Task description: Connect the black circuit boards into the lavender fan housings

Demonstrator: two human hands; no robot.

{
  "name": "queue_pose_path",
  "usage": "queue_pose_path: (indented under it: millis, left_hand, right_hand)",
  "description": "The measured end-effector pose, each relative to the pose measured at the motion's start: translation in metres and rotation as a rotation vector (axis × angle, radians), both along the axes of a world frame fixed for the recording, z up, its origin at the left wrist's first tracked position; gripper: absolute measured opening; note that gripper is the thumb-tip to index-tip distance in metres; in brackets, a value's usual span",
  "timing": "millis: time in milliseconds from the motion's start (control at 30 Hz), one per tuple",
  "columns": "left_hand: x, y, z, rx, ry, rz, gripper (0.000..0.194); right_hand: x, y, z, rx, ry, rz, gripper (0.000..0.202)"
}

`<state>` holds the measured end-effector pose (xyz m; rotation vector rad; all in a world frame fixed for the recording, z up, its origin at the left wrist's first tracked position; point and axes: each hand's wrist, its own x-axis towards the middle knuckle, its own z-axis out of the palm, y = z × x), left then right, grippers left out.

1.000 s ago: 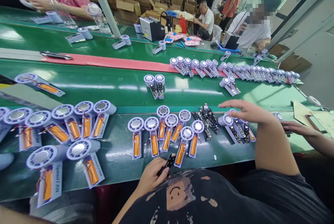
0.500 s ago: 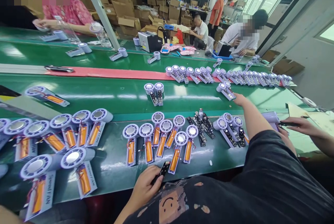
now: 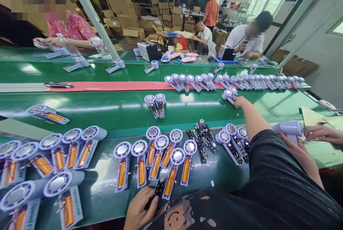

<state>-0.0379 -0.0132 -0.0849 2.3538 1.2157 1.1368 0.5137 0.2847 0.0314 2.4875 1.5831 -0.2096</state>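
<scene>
My left hand, low in the head view, grips a black circuit board beside several purple fans with orange batteries. My right arm stretches over the bench, and my right hand has its fingers on a purple fan with a circuit board, part of a pair on the green belt. A pile of loose circuit boards lies between the battery fans and a small group of fans fitted with boards.
More battery fans crowd the left. A row of fans lines the red strip. At the right, a co-worker's hands hold a purple fan. People sit across the belt.
The view has shifted, so the near fans appear lower and further left. At the right, the co-worker's purple fan shows more fully. My hands keep their hold.
</scene>
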Motion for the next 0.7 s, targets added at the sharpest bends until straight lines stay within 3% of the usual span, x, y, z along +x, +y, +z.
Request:
queue_pose_path:
  millis: [167, 300, 400, 533, 633, 700]
  left_hand:
    - [0.008, -0.002, -0.007, -0.036, -0.053, 0.068, 0.024]
    - [0.017, 0.000, -0.003, -0.047, -0.079, 0.111, 0.031]
    - [0.020, 0.004, 0.003, -0.005, -0.067, 0.087, 0.032]
    - [0.021, 0.007, 0.007, -0.058, -0.040, 0.047, 0.029]
    - [0.018, 0.008, 0.005, -0.101, -0.039, 0.014, 0.031]
    - [0.016, 0.008, 0.003, -0.113, -0.046, -0.030, 0.032]
  right_hand:
    - [-0.011, -0.012, 0.020, 0.021, -0.046, 0.024, 0.038]
    - [-0.050, -0.013, 0.040, 0.072, -0.024, 0.166, 0.040]
    - [-0.107, -0.012, 0.048, 0.007, 0.075, 0.386, 0.046]
    - [-0.202, -0.020, 0.041, -0.142, 0.206, 0.696, 0.045]
    - [-0.264, -0.027, 0.028, -0.203, 0.243, 0.825, 0.039]
    - [-0.296, -0.027, 0.019, -0.160, 0.232, 0.859, 0.041]
